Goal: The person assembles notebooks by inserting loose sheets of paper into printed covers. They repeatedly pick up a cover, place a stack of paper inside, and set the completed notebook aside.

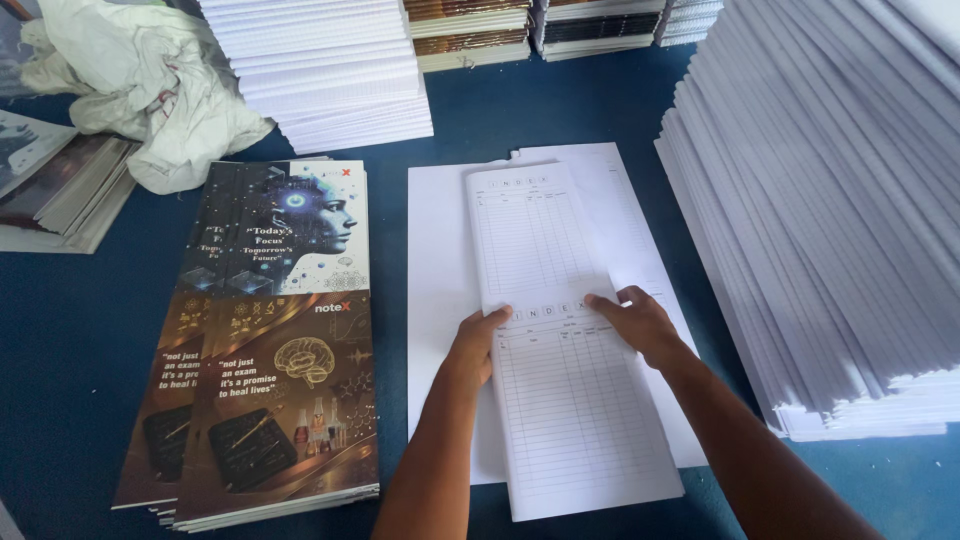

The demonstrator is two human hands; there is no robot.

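A: Nearest: two forearms, both hands flat on a ruled index sheet (570, 400). Left hand (475, 345) pressing the sheet's left edge, fingers spread open, gripping nothing. Right hand (635, 320) on the right edge, fingers laid flat, also released.

B: Sheet position?

A: Long, narrow, printed with table lines, lying on top of wider blank white sheets (435, 300), middle of the blue desk (60, 330).

B: Left side?

A: Stack of printed covers (270, 340), dark with face and brain artwork, just beside the white sheets, not touching. Behind that, crumpled white cloth (140, 90) and grey boards (60, 190) at far left.

B: Right side?

A: Tall fanned pile of white paper (830, 200), near right hand, apart. More white stacks (320, 70) at the top, plus dark-edged stacks (470, 35) beyond.
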